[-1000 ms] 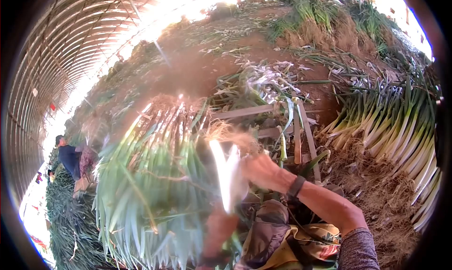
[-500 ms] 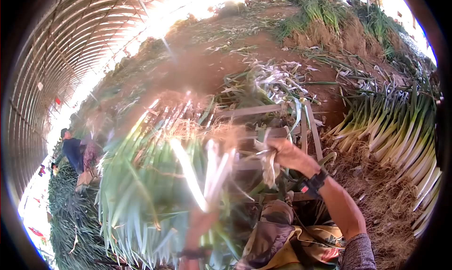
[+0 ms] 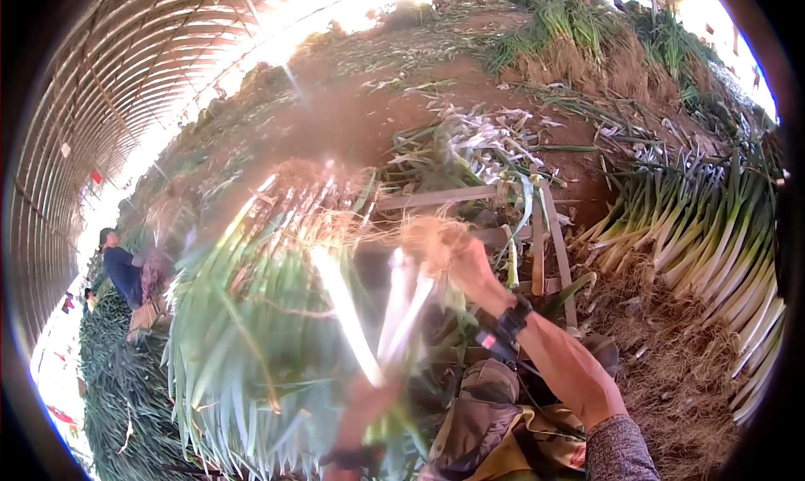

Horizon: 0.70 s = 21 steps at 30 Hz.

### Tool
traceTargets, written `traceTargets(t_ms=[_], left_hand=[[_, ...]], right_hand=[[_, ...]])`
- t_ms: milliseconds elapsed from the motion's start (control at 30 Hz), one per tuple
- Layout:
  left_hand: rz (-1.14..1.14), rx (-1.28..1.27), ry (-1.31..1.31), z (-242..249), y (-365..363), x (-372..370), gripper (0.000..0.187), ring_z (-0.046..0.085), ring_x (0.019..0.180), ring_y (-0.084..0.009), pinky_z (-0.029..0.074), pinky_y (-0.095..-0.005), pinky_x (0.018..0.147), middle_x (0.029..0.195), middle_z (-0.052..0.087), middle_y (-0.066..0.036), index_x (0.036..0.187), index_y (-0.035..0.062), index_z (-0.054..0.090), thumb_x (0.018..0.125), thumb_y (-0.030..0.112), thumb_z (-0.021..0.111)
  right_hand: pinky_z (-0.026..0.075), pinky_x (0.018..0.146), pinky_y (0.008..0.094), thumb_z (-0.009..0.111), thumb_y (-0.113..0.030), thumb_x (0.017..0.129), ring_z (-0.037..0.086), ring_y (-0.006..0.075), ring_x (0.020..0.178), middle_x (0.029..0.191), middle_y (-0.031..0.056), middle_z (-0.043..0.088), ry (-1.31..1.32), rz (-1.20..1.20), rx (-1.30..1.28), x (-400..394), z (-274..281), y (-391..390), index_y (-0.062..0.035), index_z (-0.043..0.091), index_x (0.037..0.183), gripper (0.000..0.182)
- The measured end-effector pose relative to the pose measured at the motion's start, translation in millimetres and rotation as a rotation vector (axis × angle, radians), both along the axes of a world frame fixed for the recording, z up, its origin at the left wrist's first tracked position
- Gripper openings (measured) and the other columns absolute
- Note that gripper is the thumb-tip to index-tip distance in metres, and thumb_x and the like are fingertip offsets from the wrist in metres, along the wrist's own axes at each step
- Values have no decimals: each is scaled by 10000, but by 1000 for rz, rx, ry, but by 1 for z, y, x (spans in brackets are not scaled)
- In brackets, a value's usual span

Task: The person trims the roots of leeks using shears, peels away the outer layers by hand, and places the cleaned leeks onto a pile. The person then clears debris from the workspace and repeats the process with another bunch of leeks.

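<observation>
Onions (image 3: 348, 313) in left hand (image 3: 366, 400), right hand (image 3: 473, 271) — at roots (image 3: 429, 236)

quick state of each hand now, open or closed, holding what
Left hand: closed on long white stalks.
Right hand: at the roots; blur and roots hide whether it is open or closed.

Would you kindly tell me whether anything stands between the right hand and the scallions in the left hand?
Nothing visible does: the right hand is right beside the roots of the scallions, whose white stalks extend from the left hand. Blur hides whether the right fingers touch those roots.
</observation>
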<state>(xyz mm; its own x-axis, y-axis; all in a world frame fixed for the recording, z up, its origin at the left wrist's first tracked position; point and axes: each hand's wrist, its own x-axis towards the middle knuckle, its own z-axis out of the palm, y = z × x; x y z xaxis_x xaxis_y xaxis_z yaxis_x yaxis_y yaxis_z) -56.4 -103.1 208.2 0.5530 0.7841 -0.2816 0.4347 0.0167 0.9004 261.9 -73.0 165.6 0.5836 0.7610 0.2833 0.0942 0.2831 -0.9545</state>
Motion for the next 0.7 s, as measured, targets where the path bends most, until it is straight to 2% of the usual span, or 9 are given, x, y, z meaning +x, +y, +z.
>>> traceTargets(t_ms=[33,100,167,267,333,433,467,567,700], left_hand=[[-4,-2,-2,5,-1,0,440,633,853,-148,526,-319,728,955,697,-49,1179,26,653,764,100,781],[-6,-6,-2,27,-5,5,404,629,840,-148,524,-315,720,934,681,-48,1136,31,648,758,87,778],[-28,-3,-5,26,-4,3,402,629,844,-153,524,-318,727,944,677,-49,1133,30,642,758,90,775],[-110,59,-3,32,-8,3,411,626,856,-161,523,-323,734,961,669,-48,1144,25,631,761,89,766],[-143,54,-42,32,-10,2,417,624,867,-162,523,-325,738,968,663,-45,1153,24,626,763,78,762],[-154,73,-170,16,-11,-22,446,623,903,-150,522,-321,752,965,647,-29,1169,35,620,751,34,775],[-102,-141,-329,-1,-2,-33,467,621,901,-147,517,-317,758,965,645,-22,1175,44,619,738,21,782],[55,-293,-348,11,8,-41,500,616,879,-142,503,-305,772,946,641,-6,1167,49,630,694,15,789],[141,-252,-146,31,22,-39,575,644,872,-159,518,-313,781,963,683,-33,1257,24,639,697,46,769]], right_hand=[[593,760,342,487,121,852,703,259,883,1031,145,733,112,-53,78,8,8,1,8,738,983,305],[596,754,342,495,118,842,709,252,838,995,133,751,-290,-117,-197,13,59,-21,-1,745,969,304],[593,728,350,526,85,836,707,255,779,929,154,753,86,-51,47,40,37,-2,4,740,951,257],[561,639,353,598,-5,820,686,265,655,797,207,717,-85,-326,16,77,13,21,14,726,891,147],[550,634,350,622,-29,806,687,277,668,807,229,703,-265,-513,-183,78,66,-9,16,723,873,130],[545,622,341,635,-28,793,671,223,669,805,129,724,-54,-594,-217,152,50,-12,15,720,969,200],[544,619,337,639,-35,797,665,199,676,822,92,724,-44,-617,-306,151,76,-35,19,717,1018,241],[566,731,323,697,-45,803,675,201,855,991,113,719,187,168,129,150,77,-59,7,704,1023,226],[577,898,349,707,9,819,684,272,1069,1185,190,706,548,818,62,85,37,-67,-27,684,976,162]])
